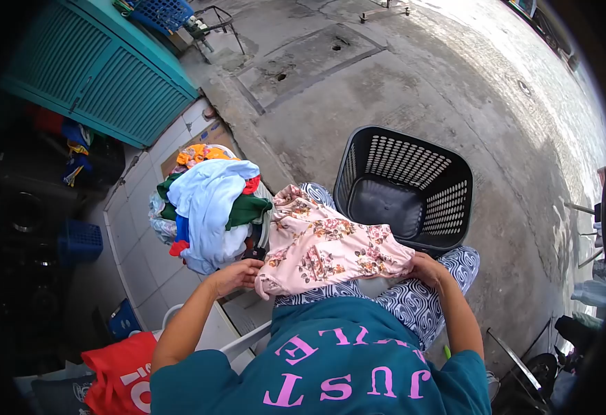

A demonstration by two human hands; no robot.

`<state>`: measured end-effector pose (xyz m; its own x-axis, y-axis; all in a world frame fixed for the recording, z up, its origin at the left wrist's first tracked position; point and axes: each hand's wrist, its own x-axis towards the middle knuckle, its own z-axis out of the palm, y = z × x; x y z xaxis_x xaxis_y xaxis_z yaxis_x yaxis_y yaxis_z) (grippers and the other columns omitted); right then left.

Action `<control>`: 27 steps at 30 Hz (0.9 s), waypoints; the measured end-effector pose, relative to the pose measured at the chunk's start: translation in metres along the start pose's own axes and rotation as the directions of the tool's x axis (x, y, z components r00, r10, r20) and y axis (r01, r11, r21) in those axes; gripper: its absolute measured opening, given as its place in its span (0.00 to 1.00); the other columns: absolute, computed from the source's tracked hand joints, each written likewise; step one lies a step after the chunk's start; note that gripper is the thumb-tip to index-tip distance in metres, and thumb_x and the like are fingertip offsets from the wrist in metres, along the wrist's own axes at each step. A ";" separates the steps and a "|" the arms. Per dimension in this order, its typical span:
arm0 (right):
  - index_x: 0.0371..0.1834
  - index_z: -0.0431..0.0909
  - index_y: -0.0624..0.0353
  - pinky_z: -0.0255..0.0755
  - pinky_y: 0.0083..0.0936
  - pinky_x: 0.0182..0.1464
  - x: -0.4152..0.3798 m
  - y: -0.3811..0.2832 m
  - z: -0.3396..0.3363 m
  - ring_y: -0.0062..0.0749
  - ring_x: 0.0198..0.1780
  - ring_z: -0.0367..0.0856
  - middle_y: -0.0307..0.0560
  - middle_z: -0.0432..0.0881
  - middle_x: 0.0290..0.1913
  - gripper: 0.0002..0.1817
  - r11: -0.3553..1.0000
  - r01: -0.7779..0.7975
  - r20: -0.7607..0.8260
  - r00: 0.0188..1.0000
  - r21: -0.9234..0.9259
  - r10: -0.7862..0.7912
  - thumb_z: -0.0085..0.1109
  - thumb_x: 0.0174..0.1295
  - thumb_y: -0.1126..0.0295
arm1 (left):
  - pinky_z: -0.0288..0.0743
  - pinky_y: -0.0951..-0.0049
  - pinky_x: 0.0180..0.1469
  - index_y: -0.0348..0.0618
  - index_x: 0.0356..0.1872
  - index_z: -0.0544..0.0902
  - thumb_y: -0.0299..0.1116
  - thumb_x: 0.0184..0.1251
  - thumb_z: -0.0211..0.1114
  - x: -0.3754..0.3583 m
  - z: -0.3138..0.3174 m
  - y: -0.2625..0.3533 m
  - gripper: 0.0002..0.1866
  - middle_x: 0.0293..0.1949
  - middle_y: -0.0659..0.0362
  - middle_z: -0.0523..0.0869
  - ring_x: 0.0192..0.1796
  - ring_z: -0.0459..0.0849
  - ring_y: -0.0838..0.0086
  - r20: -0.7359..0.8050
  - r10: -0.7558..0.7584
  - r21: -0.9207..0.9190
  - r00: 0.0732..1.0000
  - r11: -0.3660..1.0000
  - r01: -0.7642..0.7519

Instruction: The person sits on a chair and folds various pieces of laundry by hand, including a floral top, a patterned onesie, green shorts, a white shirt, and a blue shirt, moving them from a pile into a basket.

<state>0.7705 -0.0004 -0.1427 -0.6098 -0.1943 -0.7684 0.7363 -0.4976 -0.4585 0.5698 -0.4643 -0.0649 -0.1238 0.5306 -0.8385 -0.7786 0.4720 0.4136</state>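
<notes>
A pink floral garment (330, 250) is spread across my lap, over the patterned trousers. My left hand (237, 275) holds its near left edge, the fingers partly under the cloth. At the opposite end, my right hand (426, 270) grips the right corner of the same garment. To the left stands a heaped pile of clothes (209, 197), with a light blue piece on top and orange, green, red and white ones around it. A black laundry basket (448, 207) with perforated sides sits on the ground just beyond my right knee; the part of its floor that shows is bare.
A teal louvered cabinet (119, 76) stands at the upper left with a blue basket (161, 14) behind it. White tiles (133, 235) border the concrete ground (310, 131). Beside my left elbow lies a red bag or cloth (119, 370). Metal legs and dark items stand at the far right.
</notes>
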 end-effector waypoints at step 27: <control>0.56 0.67 0.64 0.68 0.25 0.55 0.003 0.013 0.004 0.29 0.49 0.76 0.45 0.76 0.51 0.22 0.966 0.248 -0.140 0.962 0.075 -0.236 0.53 0.55 0.78 | 0.68 0.67 0.47 0.37 0.41 0.76 0.31 0.59 0.59 0.084 0.060 0.108 0.11 0.39 0.51 0.77 0.43 0.76 0.57 -0.259 0.963 0.899 0.073 0.268 -0.347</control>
<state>0.7767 -0.0111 -0.1492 -0.7191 0.0484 -0.6932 0.5385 -0.5918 -0.5999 0.5121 -0.3261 -0.0694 -0.9182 0.3107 0.2457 0.3874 0.5752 0.7205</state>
